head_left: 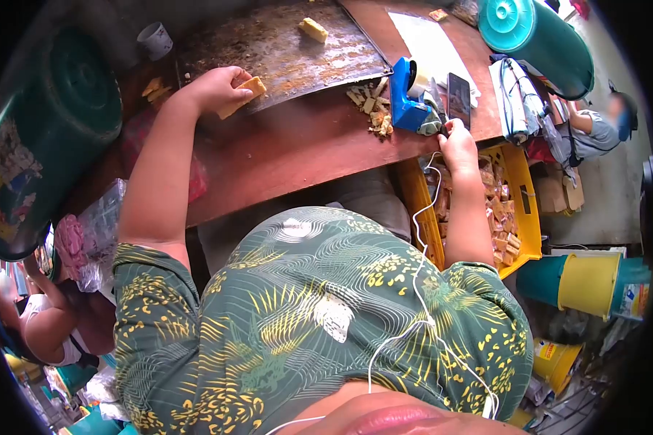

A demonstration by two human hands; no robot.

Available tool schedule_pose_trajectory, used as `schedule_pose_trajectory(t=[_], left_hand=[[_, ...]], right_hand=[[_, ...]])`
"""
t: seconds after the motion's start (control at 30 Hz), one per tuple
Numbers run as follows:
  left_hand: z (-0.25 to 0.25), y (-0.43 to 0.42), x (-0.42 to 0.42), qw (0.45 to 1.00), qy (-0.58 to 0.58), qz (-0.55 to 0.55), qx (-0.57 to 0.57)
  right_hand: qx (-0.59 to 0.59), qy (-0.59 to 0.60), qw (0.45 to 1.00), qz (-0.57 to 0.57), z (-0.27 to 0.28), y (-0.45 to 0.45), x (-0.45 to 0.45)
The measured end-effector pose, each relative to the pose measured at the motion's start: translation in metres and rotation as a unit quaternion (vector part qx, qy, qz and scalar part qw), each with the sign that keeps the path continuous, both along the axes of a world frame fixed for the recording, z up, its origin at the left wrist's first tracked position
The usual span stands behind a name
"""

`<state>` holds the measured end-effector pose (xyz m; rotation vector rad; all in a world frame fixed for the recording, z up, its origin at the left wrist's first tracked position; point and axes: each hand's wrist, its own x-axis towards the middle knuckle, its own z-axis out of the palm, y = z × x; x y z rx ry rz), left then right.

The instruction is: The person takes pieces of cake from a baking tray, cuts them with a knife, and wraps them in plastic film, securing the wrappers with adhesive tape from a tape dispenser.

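Note:
My left hand (pixel 228 90) is closed round a flat golden-brown slab (pixel 245 98), held at the near left corner of a crumb-covered metal tray (pixel 283 54). Another small golden piece (pixel 313 30) lies on that tray. At the right, my right hand (pixel 458 141) is closed beside a knife (pixel 440 101) whose blade points away from me; its fingers seem to grip the handle. A blue tape dispenser (pixel 408 101) stands left of the knife, and a dark phone (pixel 458 100) lies just right of it. Broken pieces and crumbs (pixel 374 109) are heaped left of the dispenser.
A yellow crate (pixel 528 210) of wrapped pieces sits under my right forearm. Large green bins (pixel 87 123) stand at the left and a teal bin (pixel 559 51) at the back right. A white cup (pixel 154 40) is behind my left hand. Other people are at both sides.

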<state>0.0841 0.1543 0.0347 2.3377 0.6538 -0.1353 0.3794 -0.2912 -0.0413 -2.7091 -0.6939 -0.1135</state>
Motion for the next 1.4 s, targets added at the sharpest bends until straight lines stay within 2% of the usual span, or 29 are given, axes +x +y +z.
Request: schedule_pose_trajectory(t=[0.07, 0.17, 0.33, 0.4, 0.47, 0.5, 0.53, 0.6, 0.67, 0.73, 0.83, 0.9, 1.0, 1.07, 1.2, 1.27, 1.33, 1.4], left_hand=[[0.002, -0.005, -0.003, 0.999, -0.024, 0.003, 0.031], [-0.013, 0.008, -0.006, 0.986, -0.088, -0.008, 0.14], [-0.019, -0.016, -0.021, 0.967, -0.177, -0.007, 0.184], [-0.025, -0.022, -0.024, 0.956, -0.202, -0.009, 0.211], [-0.04, -0.023, -0.027, 0.943, -0.221, -0.008, 0.25], [-0.045, -0.024, -0.028, 0.943, -0.229, 0.004, 0.241], [-0.046, -0.025, -0.03, 0.942, -0.235, 0.008, 0.241], [-0.049, -0.028, -0.032, 0.938, -0.249, 0.017, 0.24], [-0.046, -0.032, -0.033, 0.94, -0.247, 0.026, 0.233], [-0.044, -0.032, -0.033, 0.942, -0.244, 0.024, 0.23], [-0.049, -0.029, -0.031, 0.943, -0.251, 0.038, 0.215], [-0.053, -0.027, -0.03, 0.938, -0.262, 0.039, 0.224], [-0.06, -0.026, -0.03, 0.931, -0.276, 0.037, 0.236], [-0.061, -0.027, -0.03, 0.929, -0.277, 0.038, 0.243], [-0.061, -0.029, -0.031, 0.926, -0.289, 0.041, 0.24], [-0.065, -0.027, -0.032, 0.923, -0.306, 0.039, 0.23], [-0.067, -0.027, -0.031, 0.921, -0.321, 0.036, 0.216], [-0.066, -0.028, -0.031, 0.921, -0.332, 0.039, 0.2]], right_hand=[[0.018, 0.032, 0.999, -0.017, -0.008, -0.002, 0.01], [0.038, 0.11, 0.993, -0.002, -0.016, -0.002, 0.03], [0.05, 0.248, 0.967, 0.044, -0.017, -0.007, 0.064], [0.17, 0.296, 0.94, 0.032, -0.018, -0.008, 0.065], [0.16, 0.363, 0.916, 0.063, -0.026, -0.017, 0.092], [0.201, 0.401, 0.889, 0.091, -0.045, -0.024, 0.116], [0.234, 0.384, 0.891, 0.067, -0.046, -0.027, 0.112], [0.281, 0.227, 0.924, 0.128, -0.062, -0.032, 0.104], [0.465, 0.341, 0.814, 0.071, -0.035, -0.022, 0.057], [0.543, 0.348, 0.761, 0.074, -0.023, -0.014, 0.033], [0.562, 0.279, 0.775, 0.078, -0.018, -0.009, 0.028], [0.565, 0.215, 0.795, 0.059, -0.004, -0.004, 0.024], [0.548, 0.048, 0.823, 0.141, 0.005, 0.006, 0.034], [0.512, -0.026, 0.835, 0.203, 0.045, 0.021, 0.017], [0.443, 0.13, 0.837, 0.293, 0.092, 0.05, -0.003], [0.346, 0.141, 0.894, 0.247, 0.11, 0.089, -0.048], [0.23, 0.204, 0.911, 0.277, 0.132, 0.123, -0.104], [0.101, 0.222, 0.927, 0.286, 0.121, 0.161, -0.136]])
